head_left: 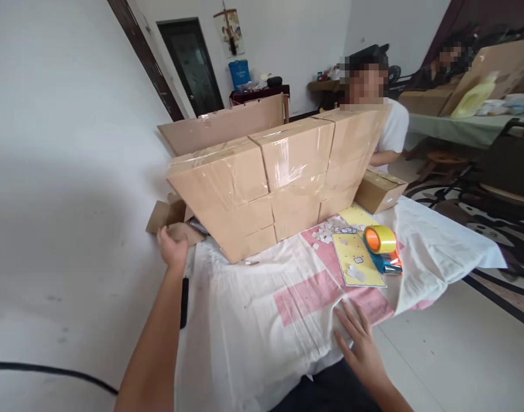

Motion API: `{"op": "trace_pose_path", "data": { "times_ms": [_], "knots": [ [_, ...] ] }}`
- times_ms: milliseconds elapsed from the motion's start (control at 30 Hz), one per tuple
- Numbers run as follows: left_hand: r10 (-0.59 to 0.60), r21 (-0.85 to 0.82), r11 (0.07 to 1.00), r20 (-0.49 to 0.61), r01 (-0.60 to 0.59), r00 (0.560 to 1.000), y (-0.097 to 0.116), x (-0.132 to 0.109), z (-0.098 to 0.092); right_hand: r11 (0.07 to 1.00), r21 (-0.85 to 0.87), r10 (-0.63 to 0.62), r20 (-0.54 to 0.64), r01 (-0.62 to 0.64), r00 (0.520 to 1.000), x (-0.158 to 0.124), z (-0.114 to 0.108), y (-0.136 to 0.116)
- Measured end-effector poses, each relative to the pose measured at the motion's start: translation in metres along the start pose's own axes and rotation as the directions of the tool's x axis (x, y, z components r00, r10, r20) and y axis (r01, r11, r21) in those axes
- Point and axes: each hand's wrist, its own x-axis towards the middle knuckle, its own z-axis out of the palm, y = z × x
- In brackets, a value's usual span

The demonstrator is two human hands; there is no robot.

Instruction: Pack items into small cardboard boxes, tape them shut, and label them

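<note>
At the table's far left, my left hand (173,245) is closed on the near edge of a small open cardboard box (157,216), its fingers partly hidden. My right hand (357,339) lies on the white and pink tablecloth (249,320) near the front edge, fingers apart, holding nothing. Between and beyond the hands, several taped cardboard boxes (294,151) stand as a stacked wall. Right of that wall is a yellow sheet (352,263) with small paper scraps (326,232). A tape dispenser (393,264) with a yellow tape roll (381,239) rests at the sheet's right edge.
A white wall (64,217) runs close along the left side. Behind the boxes sits a person in a white shirt (394,129). A closed brown box (380,189) stands at the table's right. A black handle-like object (184,303) is beside my left forearm.
</note>
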Motion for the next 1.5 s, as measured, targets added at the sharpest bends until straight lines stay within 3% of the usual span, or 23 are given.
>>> {"op": "trace_pose_path", "data": {
  "times_ms": [167, 400, 733, 833, 933, 1000, 1067, 1133, 1200, 1300, 1400, 1467, 1500],
  "knots": [
    [0.039, 0.246, 0.967, 0.099, -0.062, 0.994, 0.010, 0.054, 0.015, 0.999, -0.035, -0.035, 0.079, 0.038, 0.996, 0.010, -0.007, 0.005],
    [-0.158, 0.486, 0.874, 0.305, -0.011, 0.939, 0.027, 0.105, 0.035, 0.993, -0.111, -0.035, 0.096, 0.046, 0.995, 0.009, -0.008, 0.006],
    [-0.188, 0.506, 0.863, 0.294, 0.015, 0.937, 0.049, 0.097, 0.034, 0.982, -0.158, -0.091, 0.068, 0.100, 0.994, 0.011, -0.005, 0.012],
    [-0.190, 0.507, 0.861, 0.261, 0.033, 0.947, 0.056, 0.088, 0.017, 0.974, -0.187, -0.118, 0.059, 0.127, 0.991, 0.008, 0.001, 0.020],
    [-0.179, 0.520, 0.853, 0.208, 0.046, 0.962, 0.050, 0.065, -0.020, 0.965, -0.244, -0.083, 0.048, 0.093, 0.995, 0.006, 0.007, 0.025],
    [-0.168, 0.533, 0.844, 0.160, 0.059, 0.973, 0.040, 0.036, -0.053, 0.960, -0.275, -0.037, 0.048, 0.049, 0.998, 0.015, 0.008, 0.017],
    [-0.152, 0.537, 0.841, 0.112, 0.069, 0.982, 0.030, -0.006, -0.088, 0.965, -0.262, 0.016, 0.129, 0.019, 0.992, 0.040, 0.003, -0.005],
    [-0.140, 0.529, 0.845, 0.074, 0.080, 0.987, 0.024, -0.057, -0.121, 0.989, -0.148, 0.046, 0.339, 0.005, 0.940, 0.080, -0.007, -0.041],
    [-0.122, 0.507, 0.859, 0.059, 0.075, 0.991, 0.023, -0.112, -0.147, 0.989, 0.143, -0.099, 0.520, 0.028, 0.848, 0.127, -0.016, -0.086],
    [-0.009, 0.435, 0.900, 0.025, -0.003, 1.000, 0.025, -0.185, -0.171, 0.832, 0.547, -0.332, 0.619, -0.087, 0.712, 0.185, -0.014, -0.147],
    [0.031, 0.330, 0.941, 0.119, -0.069, 0.992, 0.028, -0.233, -0.178, 0.657, 0.679, -0.482, 0.713, -0.329, 0.509, 0.200, 0.009, -0.179],
    [0.019, 0.281, 0.957, 0.199, -0.075, 0.980, 0.029, -0.252, -0.176, 0.548, 0.687, -0.583, 0.723, -0.477, 0.371, 0.186, 0.028, -0.186],
    [0.012, 0.272, 0.960, 0.218, -0.072, 0.976, 0.029, -0.258, -0.175, 0.499, 0.681, -0.622, 0.712, -0.536, 0.325, 0.174, 0.035, -0.187]
  ]
}}
